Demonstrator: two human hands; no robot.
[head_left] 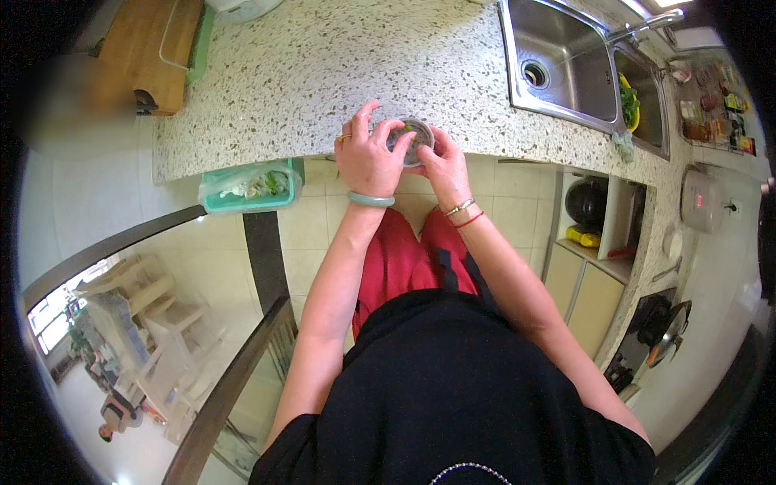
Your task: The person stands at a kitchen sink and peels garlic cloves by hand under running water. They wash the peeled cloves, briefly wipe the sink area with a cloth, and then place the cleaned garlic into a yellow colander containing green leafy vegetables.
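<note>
Right hand (445, 168) holds a small round container (422, 131) near the desk (283, 89)'s front edge; left hand (369, 158) has its fingertips at the opening.

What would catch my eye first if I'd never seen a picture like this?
Probably the two hands near the picture's upper middle: the right hand holds a small round container at the counter's edge, while the left hand reaches over its mouth. Below them, bright red trousers stand out. Then a yellow basket of greens shows in the sink's right basin at upper right.
</note>
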